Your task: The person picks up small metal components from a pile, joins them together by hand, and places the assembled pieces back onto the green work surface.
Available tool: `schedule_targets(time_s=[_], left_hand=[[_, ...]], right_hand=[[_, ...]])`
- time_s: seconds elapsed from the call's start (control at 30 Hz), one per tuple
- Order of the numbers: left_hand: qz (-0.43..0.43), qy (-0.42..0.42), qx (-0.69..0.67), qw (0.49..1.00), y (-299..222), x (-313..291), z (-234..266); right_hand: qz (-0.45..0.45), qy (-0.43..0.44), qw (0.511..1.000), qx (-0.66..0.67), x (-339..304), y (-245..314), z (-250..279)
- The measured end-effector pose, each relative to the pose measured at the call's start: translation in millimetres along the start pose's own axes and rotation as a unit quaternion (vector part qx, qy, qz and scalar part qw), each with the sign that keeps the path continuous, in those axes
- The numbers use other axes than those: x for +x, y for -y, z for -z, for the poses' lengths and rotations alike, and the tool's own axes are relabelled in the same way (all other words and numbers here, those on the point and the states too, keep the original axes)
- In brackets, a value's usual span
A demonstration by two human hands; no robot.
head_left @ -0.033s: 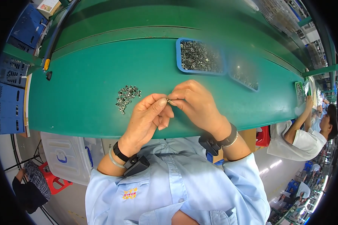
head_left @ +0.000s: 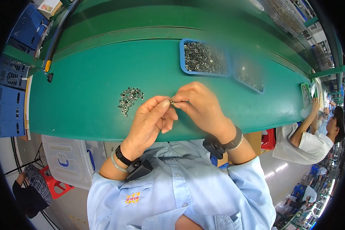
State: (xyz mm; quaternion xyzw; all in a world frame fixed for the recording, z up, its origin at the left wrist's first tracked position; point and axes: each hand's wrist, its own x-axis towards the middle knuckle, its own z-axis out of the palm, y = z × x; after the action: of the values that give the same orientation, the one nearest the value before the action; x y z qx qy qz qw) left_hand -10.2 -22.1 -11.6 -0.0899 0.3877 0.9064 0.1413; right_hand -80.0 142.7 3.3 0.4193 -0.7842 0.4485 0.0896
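Left hand (head_left: 151, 117) and right hand (head_left: 199, 105) both pinching a tiny metal part (head_left: 172, 102) between them, over the green table (head_left: 84, 76), pile (head_left: 129, 100) to the left, blue bin (head_left: 183, 63) beyond the hands.

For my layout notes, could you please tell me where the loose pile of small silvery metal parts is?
In the head view, the pile lies left of centre on the green tabletop, above and left of the left hand.
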Motion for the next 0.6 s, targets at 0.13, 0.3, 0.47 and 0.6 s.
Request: schedule_targets(time_s=[0.13, 0.3, 0.47, 0.6], left_hand=[[-0.001, -0.009, -0.008, 1.000, -1.1, -0.7, -6.7], [-0.006, -0.020, -0.011, 1.000, 1.9, -0.3, -5.8], [-0.017, -0.009, -0.026, 0.999, 7.2, -0.8, -3.8], [-0.025, 0.002, -0.033, 0.999, 10.7, -0.8, -2.8]], right_hand=[[0.001, -0.002, 1.000, -0.011, -1.7, 1.6, -0.6], [0.001, -0.019, 1.000, -0.007, -4.3, 3.0, -3.3], [-0.021, -0.029, 0.999, 0.006, -10.2, 7.2, -5.7], [-0.055, -0.039, 0.997, 0.040, -15.2, 11.3, -10.1]])
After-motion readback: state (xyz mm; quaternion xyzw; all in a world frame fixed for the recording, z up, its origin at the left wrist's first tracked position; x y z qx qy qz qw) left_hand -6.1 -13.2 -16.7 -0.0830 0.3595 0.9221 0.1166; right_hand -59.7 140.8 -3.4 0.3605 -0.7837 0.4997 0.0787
